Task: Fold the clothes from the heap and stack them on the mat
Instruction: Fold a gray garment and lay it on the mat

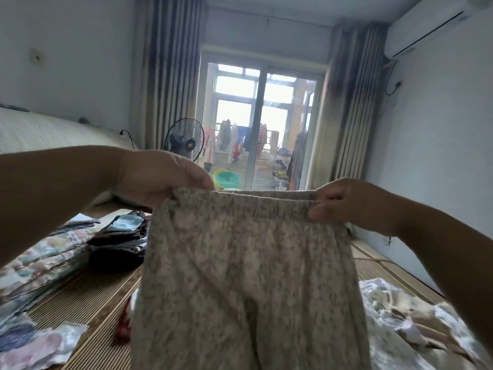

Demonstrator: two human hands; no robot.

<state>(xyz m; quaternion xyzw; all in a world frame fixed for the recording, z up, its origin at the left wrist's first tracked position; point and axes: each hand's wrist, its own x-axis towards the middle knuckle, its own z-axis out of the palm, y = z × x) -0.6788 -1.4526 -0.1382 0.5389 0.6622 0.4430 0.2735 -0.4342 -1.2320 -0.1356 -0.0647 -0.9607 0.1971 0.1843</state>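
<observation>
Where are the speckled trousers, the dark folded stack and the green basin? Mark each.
speckled trousers [248,263]: head view, front fabric below the waistband.
dark folded stack [116,251]: head view, its near side.
green basin [227,179]: head view, its inner wall.

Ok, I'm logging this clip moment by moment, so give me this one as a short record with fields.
held: pants, lifted in the air, legs hanging down
left hand: pinches the waistband's left end
right hand: pinches the waistband's right end
folded: stacks on the mat, to the left
heap: unfolded, on the right
background: fan, basin
stage: pants not yet folded
</observation>
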